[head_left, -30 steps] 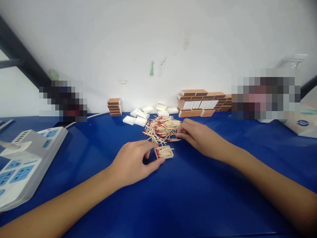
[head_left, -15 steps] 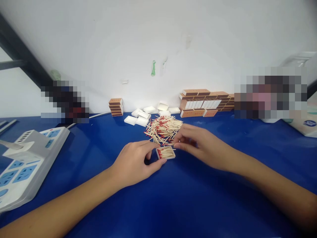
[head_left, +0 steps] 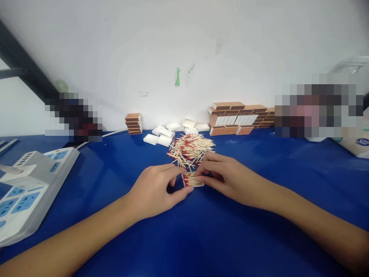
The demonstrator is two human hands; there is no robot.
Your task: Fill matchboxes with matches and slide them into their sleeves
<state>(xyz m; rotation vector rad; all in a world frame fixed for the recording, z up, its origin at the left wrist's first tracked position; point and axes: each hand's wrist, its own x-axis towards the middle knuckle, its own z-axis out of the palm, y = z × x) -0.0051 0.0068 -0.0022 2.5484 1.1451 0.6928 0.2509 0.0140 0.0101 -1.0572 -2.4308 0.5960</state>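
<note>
A small white matchbox tray (head_left: 193,185) lies on the blue table, filled with red-tipped matches (head_left: 190,179). My left hand (head_left: 157,188) grips the tray's left end between thumb and forefinger. Over the tray's right end, my right hand (head_left: 225,171) is closed in a pinch, its fingertips at the matches inside. What those fingertips pinch looks like a match, mostly hidden by the fingers. Just behind the tray spreads a loose heap of matches (head_left: 191,148), its right front edge partly behind my right hand.
Several white empty trays (head_left: 164,140) lie behind the heap. A short stack of matchboxes (head_left: 133,124) stands left of them, a longer wall of matchboxes (head_left: 225,130) to the right. A power strip (head_left: 43,207) with a plugged-in adapter occupies the left side. The white wall (head_left: 129,50) rises behind.
My right hand has moved left and slightly down, from beside the heap's front edge onto the tray's right end. My left hand keeps its hold on the tray.
</note>
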